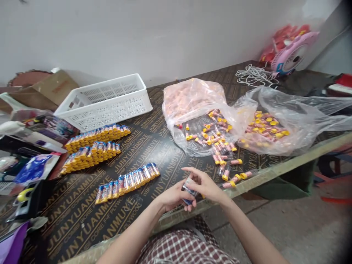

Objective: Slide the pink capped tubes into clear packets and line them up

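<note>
Near the table's front edge, my left hand (173, 196) is closed around a small clear tube (190, 186) with a dark blue part at its lower end. My right hand (205, 184) meets it from the other side, thumb and fingers bent onto the tube's upper end. The fingers cover much of it. To the left stands a row of tubes (128, 182) with blue tops and yellow bottoms. Loose pink tubes with yellow caps (229, 179) lie just right of my hands, spilling from an open clear plastic bag (183, 141).
Stacked blue-and-yellow tubes (90, 156) sit before a white basket (110, 106). A second plastic bag (299, 135) holds more pink tubes. A pink fan (294, 55) and coiled white cable (254, 75) stand at the back right; boxes and packets crowd the left.
</note>
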